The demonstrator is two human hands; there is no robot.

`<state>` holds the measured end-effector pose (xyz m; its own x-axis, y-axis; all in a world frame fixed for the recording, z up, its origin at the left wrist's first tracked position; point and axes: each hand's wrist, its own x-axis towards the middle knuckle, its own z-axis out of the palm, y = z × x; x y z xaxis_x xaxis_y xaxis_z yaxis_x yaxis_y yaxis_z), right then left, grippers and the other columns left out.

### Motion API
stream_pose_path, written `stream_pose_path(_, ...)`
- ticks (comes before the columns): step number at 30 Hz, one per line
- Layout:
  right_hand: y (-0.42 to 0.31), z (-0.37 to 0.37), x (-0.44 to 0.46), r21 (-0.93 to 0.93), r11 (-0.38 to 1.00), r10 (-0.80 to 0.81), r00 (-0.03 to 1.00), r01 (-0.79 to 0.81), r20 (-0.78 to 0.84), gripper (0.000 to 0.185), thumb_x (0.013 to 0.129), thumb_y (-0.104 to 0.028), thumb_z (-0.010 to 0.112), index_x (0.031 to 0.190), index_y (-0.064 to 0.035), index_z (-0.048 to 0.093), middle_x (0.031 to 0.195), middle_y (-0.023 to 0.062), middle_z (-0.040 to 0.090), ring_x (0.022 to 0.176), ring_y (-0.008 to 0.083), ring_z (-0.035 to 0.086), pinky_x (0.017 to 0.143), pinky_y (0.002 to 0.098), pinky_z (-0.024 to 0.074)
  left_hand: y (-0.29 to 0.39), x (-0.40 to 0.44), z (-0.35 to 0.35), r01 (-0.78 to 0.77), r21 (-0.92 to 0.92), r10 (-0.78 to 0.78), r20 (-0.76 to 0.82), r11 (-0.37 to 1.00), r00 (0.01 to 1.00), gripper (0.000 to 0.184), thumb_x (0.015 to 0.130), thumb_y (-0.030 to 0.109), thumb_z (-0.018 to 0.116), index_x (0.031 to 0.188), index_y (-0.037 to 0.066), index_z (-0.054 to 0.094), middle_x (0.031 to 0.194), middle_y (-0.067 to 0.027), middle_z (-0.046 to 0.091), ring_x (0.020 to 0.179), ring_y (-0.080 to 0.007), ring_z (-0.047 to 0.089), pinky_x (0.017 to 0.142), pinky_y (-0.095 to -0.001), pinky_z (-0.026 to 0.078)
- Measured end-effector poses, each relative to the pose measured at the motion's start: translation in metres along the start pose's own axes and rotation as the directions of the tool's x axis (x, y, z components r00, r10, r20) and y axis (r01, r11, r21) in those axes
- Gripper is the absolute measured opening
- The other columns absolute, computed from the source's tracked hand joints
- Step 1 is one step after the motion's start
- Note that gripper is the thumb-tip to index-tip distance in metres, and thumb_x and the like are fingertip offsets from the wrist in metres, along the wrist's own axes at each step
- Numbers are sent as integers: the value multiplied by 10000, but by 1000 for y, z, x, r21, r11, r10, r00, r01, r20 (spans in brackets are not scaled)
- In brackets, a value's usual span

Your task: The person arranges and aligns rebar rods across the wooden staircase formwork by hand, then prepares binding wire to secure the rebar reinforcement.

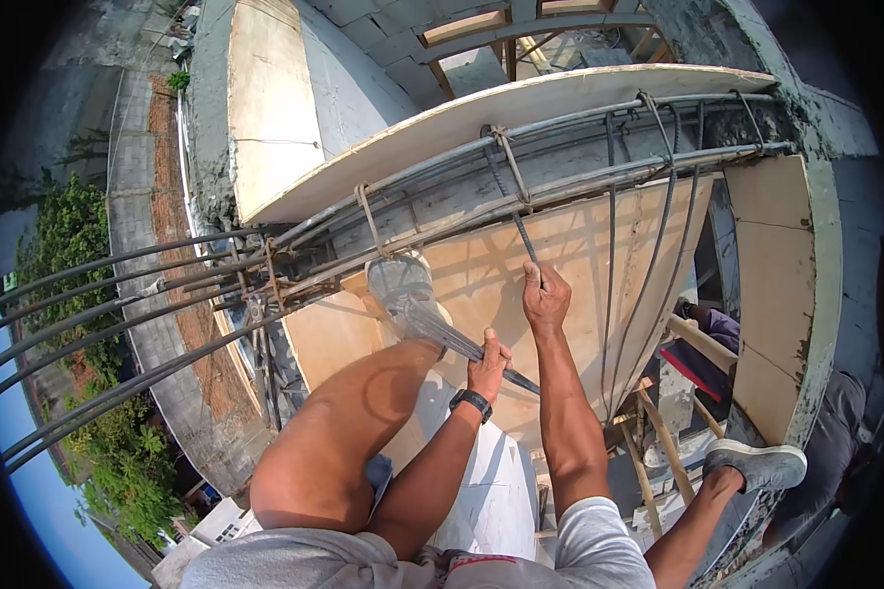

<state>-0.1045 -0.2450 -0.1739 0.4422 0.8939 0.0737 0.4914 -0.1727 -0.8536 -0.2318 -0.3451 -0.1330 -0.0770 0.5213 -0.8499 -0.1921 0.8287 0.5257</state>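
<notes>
My left hand (pixel 487 363), with a dark watch on its wrist, is closed around a dark rebar rod (pixel 447 339) that slants over my shoe (pixel 401 282). To its right, my right hand (pixel 546 294) grips the lower end of a second dark rebar (pixel 507 192), which runs up into the long reinforcement cage (pixel 442 228). Square stirrups stand around the cage's bars. Below the cage lies a plywood panel (pixel 570 265), crossed by several loose dark rods on the right.
Another plywood sheet (pixel 275 118) rises behind the cage. Long bars (pixel 88 304) jut out left over a drop beside trees (pixel 128 461). My other shoe (pixel 756 465) rests at the right ledge. Part of another person (pixel 712 339) shows below, near wooden props (pixel 666 447).
</notes>
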Motion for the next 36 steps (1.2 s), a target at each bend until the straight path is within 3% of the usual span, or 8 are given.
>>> stream_pose_path(4,-7,6,2,-24,1000,-16,999,15,-49,347,953,-297,689,713,-58,615,684,147,619,582,371,598,527,432,449,6,-2,3,20,66,-17,-37,998,999,681,954,743,433,767,103,568,722,-15,526,705,-139,538,721,-286,426)
stream_pose_path(7,-8,1,2,-93,993,-72,997,69,-28,235,949,-249,690,814,-56,698,704,135,640,620,348,635,559,419,473,6,-2,1,4,72,-1,-42,997,999,689,953,748,428,765,100,569,725,-15,533,709,-136,538,718,-286,424)
stream_pose_path(13,-8,6,7,-147,987,-67,998,65,-8,216,950,-249,687,836,-66,700,729,131,656,639,346,651,562,421,481,7,-2,3,3,72,2,-63,997,998,688,967,732,415,766,92,569,714,-19,536,705,-135,537,703,-290,422)
stream_pose_path(19,-8,8,2,197,965,169,984,-175,49,435,990,-396,622,763,-25,621,687,159,612,582,385,597,540,446,450,9,-2,4,44,71,-37,-95,997,995,688,979,713,414,761,80,572,704,-25,531,702,-145,537,709,-289,417)
stream_pose_path(22,-7,12,7,46,990,134,991,-135,25,494,1001,-439,596,732,-25,608,659,163,593,567,387,584,534,441,442,4,0,-1,16,49,-14,-41,999,999,689,982,709,414,768,73,572,701,-30,528,698,-154,539,711,-291,418)
stream_pose_path(26,-32,26,5,71,997,15,981,-1,-193,480,984,-423,625,696,-43,571,634,161,573,561,389,577,519,449,427,1,1,-2,8,61,-7,-19,998,1000,693,989,696,414,754,67,581,696,-34,519,702,-155,527,717,-288,416)
stream_pose_path(30,-28,41,7,-23,999,-29,979,25,-203,432,963,-361,663,682,-56,544,636,154,572,586,392,591,516,456,434,4,2,-3,10,47,-6,-73,999,997,684,960,702,489,725,64,564,685,-40,543,659,-149,535,655,-289,417)
stream_pose_path(36,-31,28,12,-25,999,-50,996,48,-78,452,965,-374,648,672,-52,527,633,176,576,585,415,587,517,480,439,2,1,-4,56,88,-51,-66,995,997,682,986,709,399,787,75,552,695,-40,541,695,-153,536,707,-287,421)
